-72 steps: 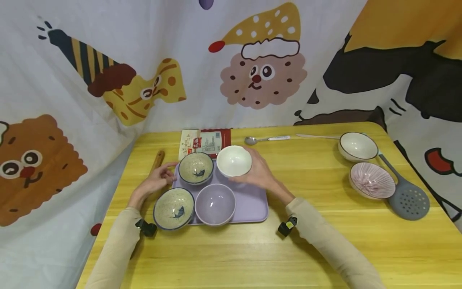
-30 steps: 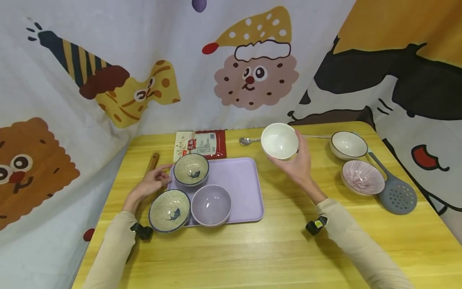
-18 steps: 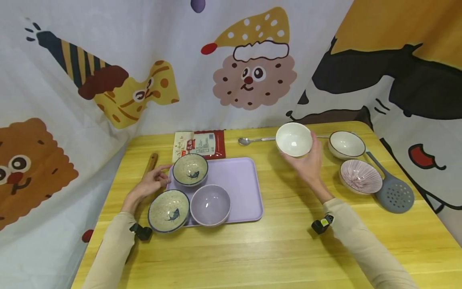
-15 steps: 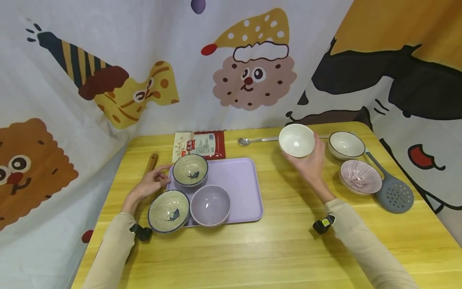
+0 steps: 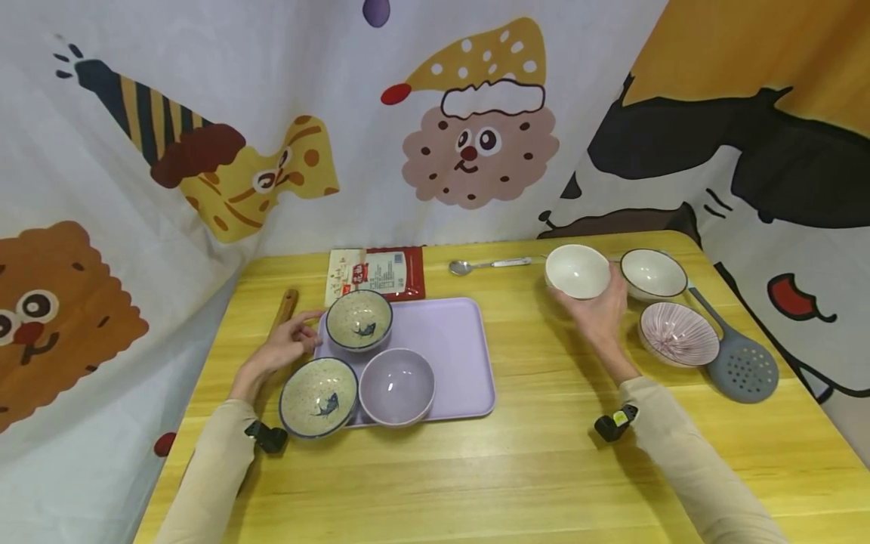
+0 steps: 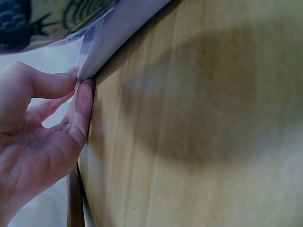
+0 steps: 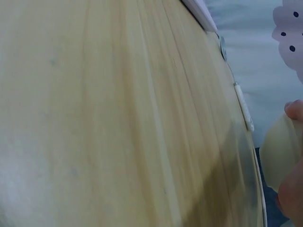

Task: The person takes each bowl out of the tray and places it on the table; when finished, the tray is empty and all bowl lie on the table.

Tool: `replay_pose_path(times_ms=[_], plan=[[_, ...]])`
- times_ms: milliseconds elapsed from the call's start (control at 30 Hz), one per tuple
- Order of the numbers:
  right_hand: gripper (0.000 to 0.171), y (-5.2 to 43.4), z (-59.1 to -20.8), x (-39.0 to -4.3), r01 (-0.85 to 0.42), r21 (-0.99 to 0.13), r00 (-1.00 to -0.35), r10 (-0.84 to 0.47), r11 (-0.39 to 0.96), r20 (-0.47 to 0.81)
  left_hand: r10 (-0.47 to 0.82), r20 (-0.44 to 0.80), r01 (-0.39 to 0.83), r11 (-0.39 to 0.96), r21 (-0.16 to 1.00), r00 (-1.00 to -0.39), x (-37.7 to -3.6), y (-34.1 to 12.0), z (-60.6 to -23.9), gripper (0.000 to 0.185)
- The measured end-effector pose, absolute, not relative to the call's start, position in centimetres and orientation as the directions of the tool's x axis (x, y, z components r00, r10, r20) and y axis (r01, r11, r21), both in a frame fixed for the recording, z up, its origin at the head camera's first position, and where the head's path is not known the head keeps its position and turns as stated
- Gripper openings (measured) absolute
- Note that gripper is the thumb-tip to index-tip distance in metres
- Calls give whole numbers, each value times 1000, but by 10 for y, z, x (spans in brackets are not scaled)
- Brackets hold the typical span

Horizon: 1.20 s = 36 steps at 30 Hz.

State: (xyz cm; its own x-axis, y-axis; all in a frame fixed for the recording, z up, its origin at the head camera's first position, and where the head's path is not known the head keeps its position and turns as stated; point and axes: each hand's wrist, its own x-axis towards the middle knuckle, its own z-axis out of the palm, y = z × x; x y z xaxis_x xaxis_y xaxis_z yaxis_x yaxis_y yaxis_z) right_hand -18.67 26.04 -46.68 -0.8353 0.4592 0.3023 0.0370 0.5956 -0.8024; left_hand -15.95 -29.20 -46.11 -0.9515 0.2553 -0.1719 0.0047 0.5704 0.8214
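My right hand [image 5: 598, 313] grips a plain white bowl [image 5: 577, 270] low over the yellow table, just left of a dark-rimmed white bowl [image 5: 653, 274]. In the right wrist view the white bowl [image 7: 279, 151] shows at the right edge with a fingertip on its rim. My left hand [image 5: 284, 345] rests at the left edge of the lilac tray [image 5: 455, 336], fingertips [image 6: 83, 101] touching the tray's corner [image 6: 111, 35]. On the tray stand a speckled fish bowl [image 5: 359, 319] and a lilac bowl [image 5: 397, 386]. A second fish bowl [image 5: 318, 397] sits at its front left corner.
A pink ribbed bowl [image 5: 678, 334] and a grey slotted spatula [image 5: 739, 360] lie at the right. A metal spoon [image 5: 485, 264] and a red-and-white packet [image 5: 377, 273] lie at the back. A wooden handle [image 5: 284, 307] lies by my left hand. Cartoon curtains close the back and sides.
My right hand lifted the white bowl off the tray, carried it right across the table and lowered it beside the dark-rimmed bowl. My left hand has stayed at the tray's edge.
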Motion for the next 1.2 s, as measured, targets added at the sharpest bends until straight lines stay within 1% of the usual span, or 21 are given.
replay_pose_path(times_ms=[167,433,633,833,967,1200], plan=[[106,265,-469,-188,77,-813,-833,485,578,266,259,-166,14,575,818,-951,-160,-291,-460,60],[104,269,-471,-189,108,-822,-849,482,560,217,266,-164,16,565,825,-950,-158,-290,-461,60],[106,269,-472,-192,142,-823,-849,496,550,185,267,-172,8,562,827,-948,-158,-292,-462,60],[108,269,-466,-193,159,-818,-867,474,553,153,264,-174,8,570,822,-949,-159,-292,-461,61],[109,271,-462,-193,143,-807,-887,437,574,153,254,-180,0,579,815,-950,-159,-291,-460,60],[108,269,-454,-187,119,-745,-904,382,656,192,254,-175,4,577,817,-951,-159,-291,-461,59]])
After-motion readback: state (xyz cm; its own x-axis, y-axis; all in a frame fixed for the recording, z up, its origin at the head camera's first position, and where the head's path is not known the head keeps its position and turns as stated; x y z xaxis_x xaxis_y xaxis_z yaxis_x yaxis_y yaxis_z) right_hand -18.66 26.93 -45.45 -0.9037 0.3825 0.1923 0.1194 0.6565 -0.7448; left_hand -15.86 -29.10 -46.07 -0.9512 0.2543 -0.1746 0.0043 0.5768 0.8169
